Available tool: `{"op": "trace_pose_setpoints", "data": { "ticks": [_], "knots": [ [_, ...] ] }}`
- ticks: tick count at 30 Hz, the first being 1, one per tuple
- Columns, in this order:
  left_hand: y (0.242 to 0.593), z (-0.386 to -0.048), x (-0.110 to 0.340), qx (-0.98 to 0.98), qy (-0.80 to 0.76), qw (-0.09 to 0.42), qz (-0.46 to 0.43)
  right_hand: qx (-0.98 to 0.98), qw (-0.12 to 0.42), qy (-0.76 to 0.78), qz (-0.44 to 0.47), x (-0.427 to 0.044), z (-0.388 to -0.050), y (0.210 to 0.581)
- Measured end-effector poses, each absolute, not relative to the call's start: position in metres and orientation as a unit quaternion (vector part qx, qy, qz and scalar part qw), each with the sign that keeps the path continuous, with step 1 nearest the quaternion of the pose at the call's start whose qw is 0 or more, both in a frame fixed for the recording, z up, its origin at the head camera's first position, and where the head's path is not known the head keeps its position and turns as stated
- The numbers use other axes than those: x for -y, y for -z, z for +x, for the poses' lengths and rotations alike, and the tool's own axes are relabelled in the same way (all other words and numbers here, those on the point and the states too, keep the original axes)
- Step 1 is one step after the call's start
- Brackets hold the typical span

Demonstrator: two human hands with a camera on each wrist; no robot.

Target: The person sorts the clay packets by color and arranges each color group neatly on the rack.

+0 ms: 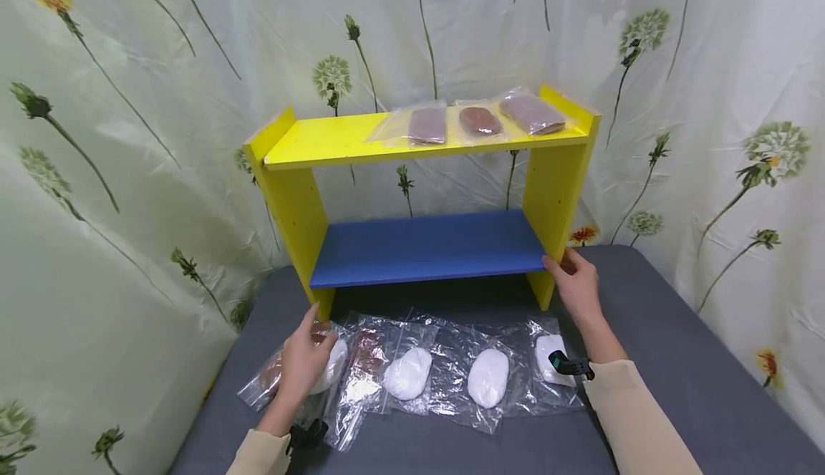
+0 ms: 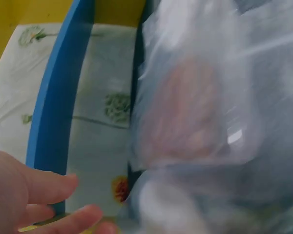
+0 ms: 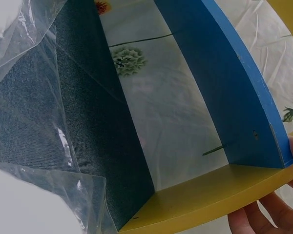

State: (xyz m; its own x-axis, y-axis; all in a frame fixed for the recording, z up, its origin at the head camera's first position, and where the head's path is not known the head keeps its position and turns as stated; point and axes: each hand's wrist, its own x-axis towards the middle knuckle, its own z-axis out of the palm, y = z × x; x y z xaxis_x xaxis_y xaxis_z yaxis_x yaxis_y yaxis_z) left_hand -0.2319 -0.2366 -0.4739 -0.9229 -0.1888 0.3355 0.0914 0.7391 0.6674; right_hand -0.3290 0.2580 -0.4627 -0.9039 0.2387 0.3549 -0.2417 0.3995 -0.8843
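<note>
A small yellow shelf unit (image 1: 425, 151) with a blue lower board (image 1: 425, 249) stands on a dark grey table. My right hand (image 1: 578, 287) grips its right side panel, thumb at the blue board's front corner and other fingers behind the panel; the right wrist view shows these fingers (image 3: 278, 212) on the yellow edge. In front of the left panel's lower end is my left hand (image 1: 304, 357), above clear bags. Its thumb and fingers are spread apart in the left wrist view, close to the panel; contact cannot be told.
Clear zip bags lie along the front: white lumps (image 1: 408, 373), a white oval (image 1: 488, 378), a white block (image 1: 554, 359) and brown pieces (image 1: 369, 349). On the top board sit bagged brownish slabs (image 1: 428, 124) and a reddish-brown oval (image 1: 480, 121). A flowered curtain (image 1: 412, 24) hangs behind.
</note>
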Motion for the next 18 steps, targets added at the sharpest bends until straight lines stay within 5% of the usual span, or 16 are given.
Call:
{"op": "trace_pose_setpoints", "data": {
  "ticks": [18],
  "knots": [
    [0.497,-0.211,0.203,0.952,0.295,0.069,-0.048,0.802,0.207,-0.560,0.020,-0.247,-0.303,0.431]
  ]
}}
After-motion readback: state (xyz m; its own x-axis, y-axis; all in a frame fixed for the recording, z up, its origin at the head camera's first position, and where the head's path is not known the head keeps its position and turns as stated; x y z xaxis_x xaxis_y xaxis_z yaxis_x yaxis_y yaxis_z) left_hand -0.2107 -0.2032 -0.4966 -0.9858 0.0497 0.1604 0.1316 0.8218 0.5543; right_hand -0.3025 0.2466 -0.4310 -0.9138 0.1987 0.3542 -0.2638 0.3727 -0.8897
